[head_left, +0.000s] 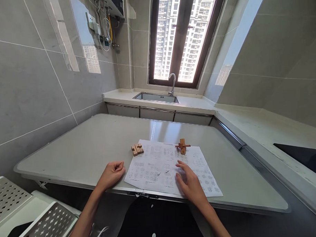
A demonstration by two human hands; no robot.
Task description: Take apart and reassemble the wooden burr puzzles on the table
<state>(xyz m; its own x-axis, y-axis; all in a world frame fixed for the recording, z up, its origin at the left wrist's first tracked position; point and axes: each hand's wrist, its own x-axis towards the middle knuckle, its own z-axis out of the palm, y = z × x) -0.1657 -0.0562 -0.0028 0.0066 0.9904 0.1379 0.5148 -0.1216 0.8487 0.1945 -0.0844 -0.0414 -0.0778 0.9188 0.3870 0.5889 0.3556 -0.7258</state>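
My left hand (111, 174) rests on the table beside the paper's left edge, its fingers curled into a loose fist; I see nothing in it. Over the right part of the printed sheet (150, 187) lies my right hand (188, 181), fingers apart and holding nothing. The sheet carries rows of small diagrams and two dark handwritten marks. Light wooden puzzle blocks (137, 149), notched and lying together, sit at the sheet's upper left corner. A darker brown wooden interlocking puzzle (182, 146), cross-shaped, stands at its upper right, beyond my right hand.
The pale folding table (108, 134) has a seam and a metal latch (138, 194) at its near edge. Behind it are a counter with a sink (156, 97) and a faucet (172, 82). A white perforated basket (50, 222) stands at lower left.
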